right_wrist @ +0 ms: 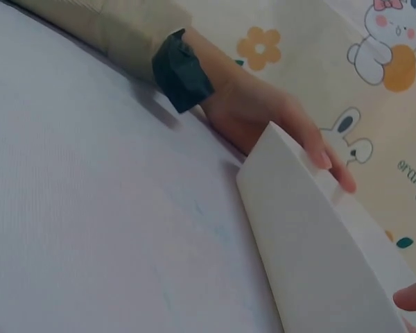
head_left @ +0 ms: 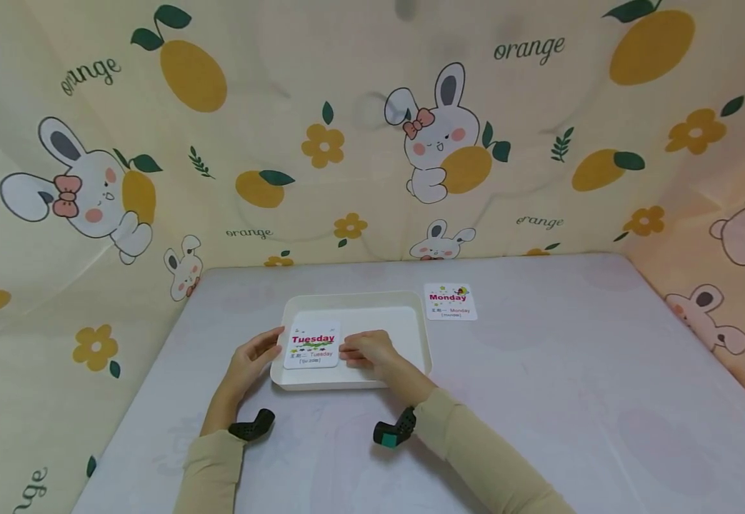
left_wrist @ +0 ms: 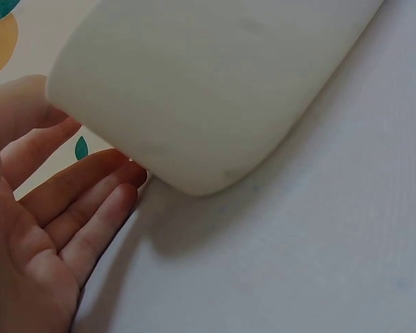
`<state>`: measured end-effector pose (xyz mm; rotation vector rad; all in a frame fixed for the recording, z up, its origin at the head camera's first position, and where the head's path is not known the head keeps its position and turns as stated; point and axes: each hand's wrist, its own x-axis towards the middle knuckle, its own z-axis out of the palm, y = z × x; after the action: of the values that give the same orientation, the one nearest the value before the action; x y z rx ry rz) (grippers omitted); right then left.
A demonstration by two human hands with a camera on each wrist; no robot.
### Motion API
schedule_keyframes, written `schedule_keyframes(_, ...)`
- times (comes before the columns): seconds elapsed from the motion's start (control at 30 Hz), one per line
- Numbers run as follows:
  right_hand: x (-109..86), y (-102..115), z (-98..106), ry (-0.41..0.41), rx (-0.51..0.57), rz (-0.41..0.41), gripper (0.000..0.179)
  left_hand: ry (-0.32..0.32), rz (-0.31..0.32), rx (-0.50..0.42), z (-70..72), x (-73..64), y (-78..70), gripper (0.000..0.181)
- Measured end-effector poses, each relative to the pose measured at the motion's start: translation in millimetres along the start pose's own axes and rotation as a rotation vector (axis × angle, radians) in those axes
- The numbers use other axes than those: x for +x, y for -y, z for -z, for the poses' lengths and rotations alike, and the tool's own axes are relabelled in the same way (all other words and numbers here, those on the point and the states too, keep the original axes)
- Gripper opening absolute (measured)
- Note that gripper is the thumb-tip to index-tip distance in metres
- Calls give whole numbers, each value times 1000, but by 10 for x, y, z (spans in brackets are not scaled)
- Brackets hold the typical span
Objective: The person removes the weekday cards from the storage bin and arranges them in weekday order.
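Note:
A white card printed "Tuesday" point(head_left: 311, 344) lies in the left part of a shallow white tray point(head_left: 398, 382). My left hand point(head_left: 252, 363) is at the tray's left end, its fingertips touching the side, fingers mostly straight. The left wrist view shows its loosely extended fingers point(left_wrist: 90, 208) by the tray's outer wall point(left_wrist: 215, 104). Over the tray, my right hand point(head_left: 374, 353) has its fingertips at the card's right edge. Only a fingertip of that hand point(right_wrist: 414, 296) shows in the right wrist view; the card is hidden there.
A second card, printed "Monday" point(head_left: 451, 302), lies on the table just beyond the tray's far right corner. The pale-covered table point(head_left: 539, 400) meets a cloth backdrop point(head_left: 359, 143) with rabbits and oranges at the back and sides.

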<state>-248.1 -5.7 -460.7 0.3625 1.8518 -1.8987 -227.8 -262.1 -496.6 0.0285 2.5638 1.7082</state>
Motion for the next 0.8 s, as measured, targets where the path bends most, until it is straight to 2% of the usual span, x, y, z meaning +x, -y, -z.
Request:
schedule_keyframes(0.27,-36,43,-73,-76,30,-30,28,-4,-23,-11,4,-11,-6,47)
schedule_keyframes(0.5,-8,28,-94,-84,41,-11,25,1,-13,-13,-2,-1,-12,47)
schedule_keyframes(0.67,10,8,-124,-82,-8,33,25,-3,-6,-14,-3,11,-15,46)
schedule_keyframes(0.8,31,-20,-160,-120,-138,123,24,-1,-11,-17,-5,-8,-27,47)
